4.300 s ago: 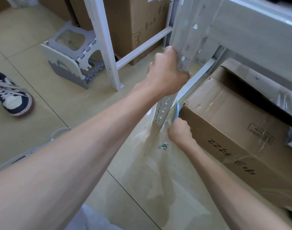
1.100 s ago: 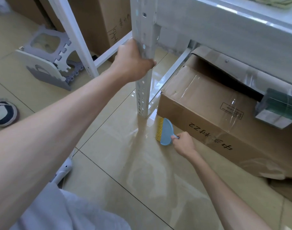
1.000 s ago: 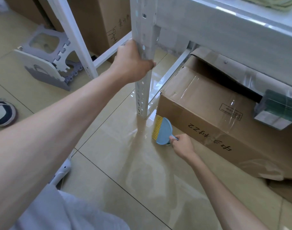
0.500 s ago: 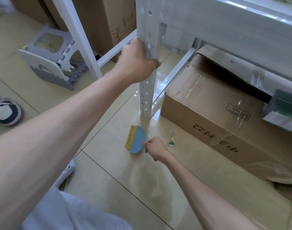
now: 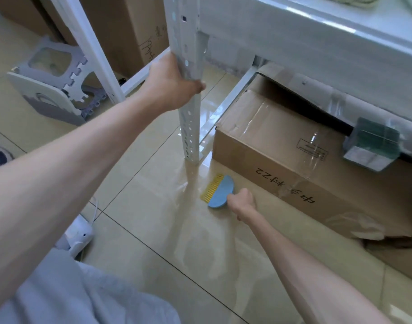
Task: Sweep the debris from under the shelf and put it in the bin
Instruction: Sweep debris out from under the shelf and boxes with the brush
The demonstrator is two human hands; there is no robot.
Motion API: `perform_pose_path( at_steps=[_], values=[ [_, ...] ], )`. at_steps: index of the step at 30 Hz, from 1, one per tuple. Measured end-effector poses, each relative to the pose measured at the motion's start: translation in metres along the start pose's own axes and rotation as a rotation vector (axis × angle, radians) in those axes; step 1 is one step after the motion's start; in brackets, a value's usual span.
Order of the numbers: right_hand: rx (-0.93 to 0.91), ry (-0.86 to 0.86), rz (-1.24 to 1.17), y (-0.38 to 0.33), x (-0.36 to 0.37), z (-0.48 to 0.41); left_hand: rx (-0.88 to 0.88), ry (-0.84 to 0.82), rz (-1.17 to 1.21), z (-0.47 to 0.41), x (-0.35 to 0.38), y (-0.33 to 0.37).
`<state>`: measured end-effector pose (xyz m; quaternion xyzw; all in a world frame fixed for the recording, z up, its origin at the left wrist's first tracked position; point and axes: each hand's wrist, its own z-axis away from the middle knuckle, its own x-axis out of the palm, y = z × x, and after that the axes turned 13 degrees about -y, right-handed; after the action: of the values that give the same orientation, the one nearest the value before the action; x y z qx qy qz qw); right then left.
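The left hand clenches its fingers round the shelf post. The right hand grasps the brush; the handle is hidden inside its fingers.

1. Cardboard box under the shelf, front face: handwritten marker text, black, upside-down from this view. Legible part: "22". Approx. three handwritten Chinese chars follow; the last looks like "中", the others are not certain.
2. Same box, top face: printed label, rectangular outline w/ small lines of text (too small to read).
3. Rear box, side face: handwritten marks, vertical, not legible.
4. No other text, brand or no. can be read.
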<state>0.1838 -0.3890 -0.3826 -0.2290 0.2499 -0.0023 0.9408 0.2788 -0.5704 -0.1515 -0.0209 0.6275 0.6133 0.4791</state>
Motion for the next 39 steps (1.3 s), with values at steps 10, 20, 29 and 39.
perform_pose_path(
  at_steps=[10, 20, 29, 39],
  values=[
    [0.030, 0.026, -0.036, 0.044, -0.039, 0.028, -0.327, -0.324, -0.424, 0.009, 0.002, 0.025],
    [-0.159, -0.093, -0.182, 0.064, -0.042, 0.026, 0.477, -0.615, -0.810, 0.025, 0.162, 0.035],
    [-0.264, -0.142, -0.160, 0.049, -0.026, -0.003, 0.877, -0.557, -0.819, -0.011, 0.260, 0.057],
    [-0.043, -0.087, -0.231, 0.083, -0.046, -0.013, 0.738, -0.706, -0.791, -0.038, 0.291, 0.019]
  ],
)
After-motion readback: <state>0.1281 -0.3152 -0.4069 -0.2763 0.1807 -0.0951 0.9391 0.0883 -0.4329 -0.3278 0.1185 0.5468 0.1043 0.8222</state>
